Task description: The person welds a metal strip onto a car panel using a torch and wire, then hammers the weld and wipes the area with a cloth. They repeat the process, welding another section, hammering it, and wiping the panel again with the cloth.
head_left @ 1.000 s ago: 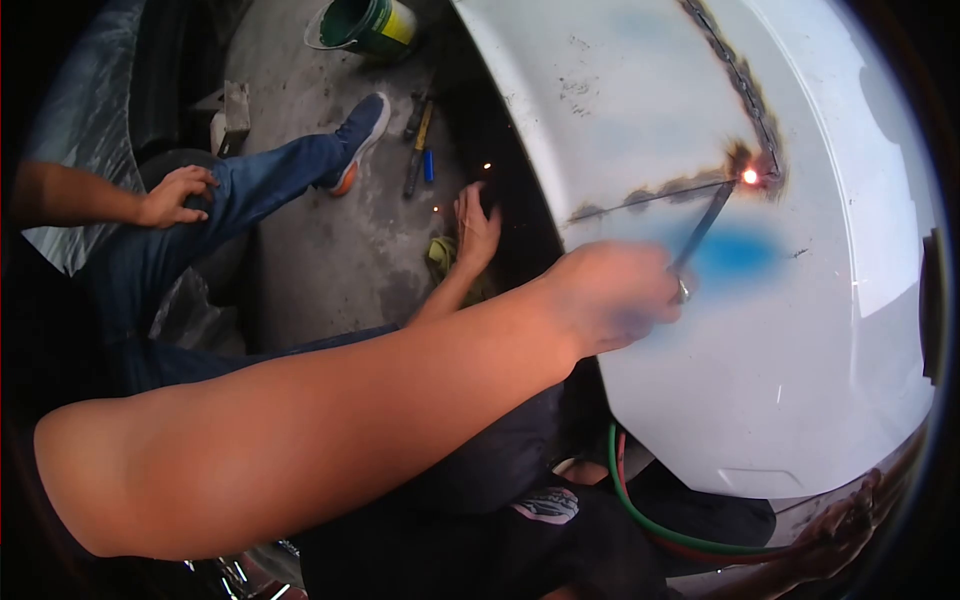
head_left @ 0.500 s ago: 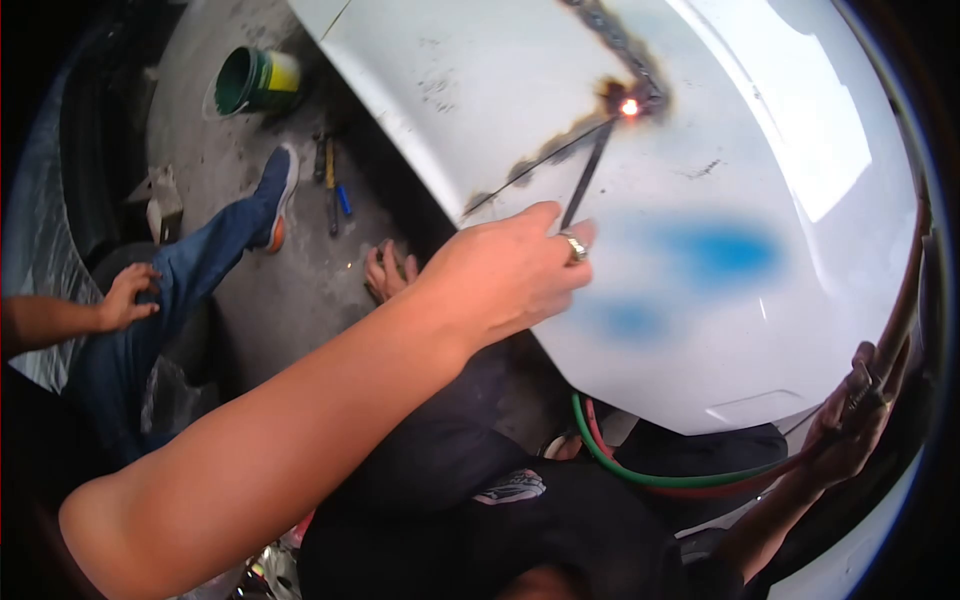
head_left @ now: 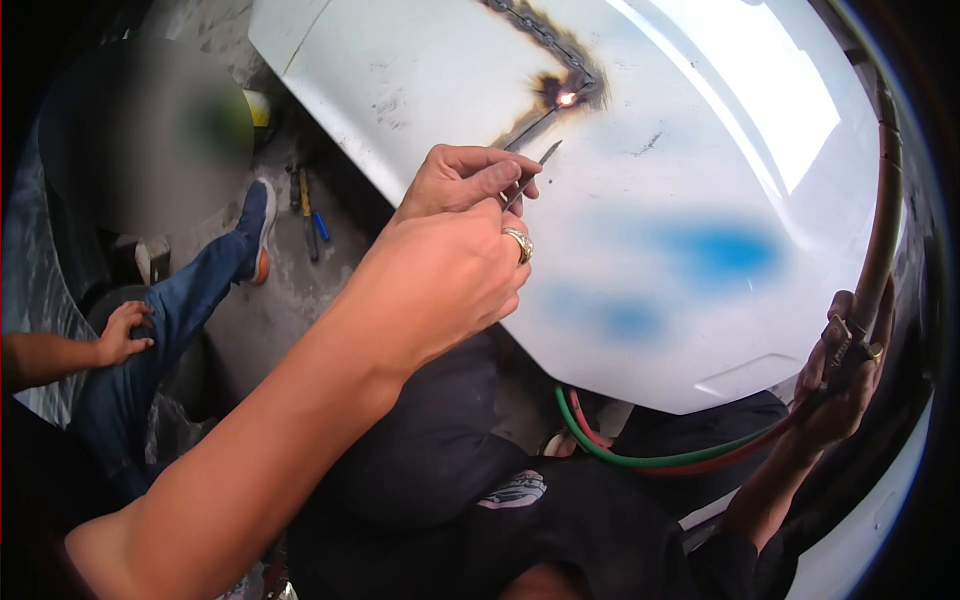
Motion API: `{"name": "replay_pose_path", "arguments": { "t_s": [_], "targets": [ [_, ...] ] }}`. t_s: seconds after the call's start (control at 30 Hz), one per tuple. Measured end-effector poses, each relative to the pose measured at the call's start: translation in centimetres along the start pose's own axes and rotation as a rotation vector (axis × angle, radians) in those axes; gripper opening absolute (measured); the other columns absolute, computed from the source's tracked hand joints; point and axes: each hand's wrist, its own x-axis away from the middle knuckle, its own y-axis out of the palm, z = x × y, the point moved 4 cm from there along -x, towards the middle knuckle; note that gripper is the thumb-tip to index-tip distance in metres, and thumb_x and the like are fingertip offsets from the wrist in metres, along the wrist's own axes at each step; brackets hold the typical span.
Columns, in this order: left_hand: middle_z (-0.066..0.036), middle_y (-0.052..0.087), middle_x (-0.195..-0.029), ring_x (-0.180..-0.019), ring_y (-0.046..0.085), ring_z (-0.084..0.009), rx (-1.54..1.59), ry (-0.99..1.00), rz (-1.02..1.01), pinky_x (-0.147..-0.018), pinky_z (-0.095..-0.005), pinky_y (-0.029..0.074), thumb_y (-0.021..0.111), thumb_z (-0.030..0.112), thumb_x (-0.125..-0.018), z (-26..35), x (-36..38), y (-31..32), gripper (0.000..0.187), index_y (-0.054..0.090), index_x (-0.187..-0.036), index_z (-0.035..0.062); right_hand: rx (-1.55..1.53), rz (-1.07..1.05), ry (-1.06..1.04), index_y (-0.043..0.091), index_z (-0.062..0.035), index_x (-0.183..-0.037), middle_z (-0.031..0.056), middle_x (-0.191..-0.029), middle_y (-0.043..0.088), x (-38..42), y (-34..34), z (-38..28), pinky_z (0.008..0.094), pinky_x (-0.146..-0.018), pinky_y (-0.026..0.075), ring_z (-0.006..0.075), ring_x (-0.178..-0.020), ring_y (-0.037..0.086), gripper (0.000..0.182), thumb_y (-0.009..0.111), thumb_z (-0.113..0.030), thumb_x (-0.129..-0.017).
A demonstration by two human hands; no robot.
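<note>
Blurred patch [head_left: 150, 135] left of the white panel [head_left: 700, 150] masks whatever is there; only a green-yellow smear shows. Blue smudges [head_left: 715, 250] on the panel: nature unclear. Torch [head_left: 880, 210] tip is lost at the frame's dark right edge. Right hand [head_left: 840, 380] is dim; fingers indistinct. Tools [head_left: 305, 205] left of the panel are too small to identify.

below me a grey concrete floor [head_left: 290, 300], stained and dim, with hand tools [head_left: 305, 210] lying on it; daylight glares off the white panel [head_left: 760, 110].
</note>
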Motion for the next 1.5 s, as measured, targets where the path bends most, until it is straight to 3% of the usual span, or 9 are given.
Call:
{"name": "replay_pose_path", "arguments": {
  "t_s": [0.43,0.63,0.8,0.93,1.0,1.13,1.27,1.37,1.5],
  "targets": [
    [-0.010,0.071,-0.087,-0.076,0.067,-0.0205,-0.011,0.008,-0.143,-0.069,-0.0322,0.052,0.070,0.011,-0.094,0.2,1.1,0.1,0.014,0.070,-0.103,-0.0002,-0.081,-0.132,-0.061,0.015,0.0040,-0.162,0.0226,-0.108,0.063,0.1,-0.4,0.5,0.0208,-0.043,0.056,0.0140,-0.059,0.069,0.086,0.060,-0.035,-0.100],
    [-0.016,0.070,-0.091,-0.083,0.069,-0.0339,-0.891,0.664,-0.261,-0.075,-0.0403,0.054,0.072,0.008,-0.089,-5.1,-1.7,5.0,0.019,0.067,-0.106,0.0008,0.030,0.109,0.000,0.025,0.0105,-0.157,0.0308,-0.123,0.063,1.1,-0.8,0.3,0.0182,-0.042,0.046,0.0125,-0.060,0.065,0.083,0.051,-0.045,-0.101],
    [-0.013,0.072,-0.098,-0.084,0.071,-0.0251,-1.057,1.215,0.218,-0.070,-0.0342,0.058,0.071,0.004,-0.091,-3.0,2.7,-3.3,0.022,0.071,-0.112,0.0018,0.506,0.267,0.021,0.048,0.0190,-0.138,0.0387,-0.133,0.059,1.7,-4.0,-0.2,0.0259,-0.056,0.053,0.0307,-0.091,0.073,0.069,0.031,-0.041,-0.108],
    [-0.012,0.075,-0.092,-0.077,0.070,-0.0171,-0.310,0.366,0.996,-0.065,-0.0320,0.056,0.062,0.006,-0.097,-11.9,8.4,-21.0,0.018,0.074,-0.108,-0.0007,0.441,-0.123,0.057,0.047,0.0163,-0.143,0.0387,-0.131,0.061,1.0,-11.7,0.2,0.0288,-0.080,0.058,0.0281,-0.098,0.073,0.071,0.026,-0.043,-0.109],
    [-0.016,0.074,-0.089,-0.076,0.071,-0.0252,-0.573,0.276,1.186,-0.070,-0.0390,0.056,0.066,0.013,-0.095,-23.3,11.6,-30.4,0.019,0.073,-0.105,-0.0010,0.687,-0.116,-0.157,0.053,0.0144,-0.139,0.0377,-0.134,0.061,0.8,-7.3,0.0,0.0268,-0.070,0.053,0.0228,-0.081,0.066,0.063,0.027,-0.035,-0.111],
    [-0.023,0.072,-0.089,-0.084,0.069,-0.0432,-0.750,-0.158,1.093,-0.079,-0.0494,0.054,0.073,0.025,-0.092,-28.6,14.7,-25.0,0.026,0.068,-0.093,-0.0004,0.668,-0.048,-0.192,0.059,0.0140,-0.133,0.0363,-0.135,0.061,0.5,-7.1,-0.7,0.0260,-0.056,0.047,0.0196,-0.065,0.058,0.054,0.027,-0.025,-0.113],
    [-0.026,0.068,-0.109,-0.099,0.066,-0.0467,-0.996,-0.230,0.935,-0.085,-0.0543,0.051,0.080,0.025,-0.086,-32.3,15.9,-18.5,0.044,0.058,-0.115,0.0010,0.982,0.006,-0.448,0.057,0.0136,-0.135,0.0366,-0.137,0.059,0.8,-5.4,-1.2,0.0263,-0.055,0.045,0.0182,-0.063,0.054,0.056,0.027,-0.028,-0.113],
    [-0.029,0.063,-0.119,-0.109,0.062,-0.0492,-0.929,-0.306,1.047,-0.091,-0.0549,0.049,0.082,0.021,-0.082,-34.4,16.4,-19.4,0.059,0.049,-0.127,0.0020,0.569,0.077,0.090,0.058,0.0137,-0.135,0.0373,-0.138,0.059,0.3,-9.3,-0.1,0.0264,-0.059,0.049,0.0223,-0.073,0.063,0.056,0.027,-0.027,-0.113],
    [-0.030,0.062,-0.120,-0.112,0.061,-0.0504,-0.700,-0.267,1.219,-0.097,-0.0529,0.049,0.074,0.015,-0.084,-34.4,18.7,-20.4,0.059,0.048,-0.135,0.0002,-0.039,-0.193,0.027,0.059,0.0127,-0.135,0.0362,-0.136,0.060,0.0,-3.6,-0.9,0.0255,-0.062,0.050,0.0237,-0.079,0.066,0.055,0.029,-0.028,-0.113]
  ]
}}
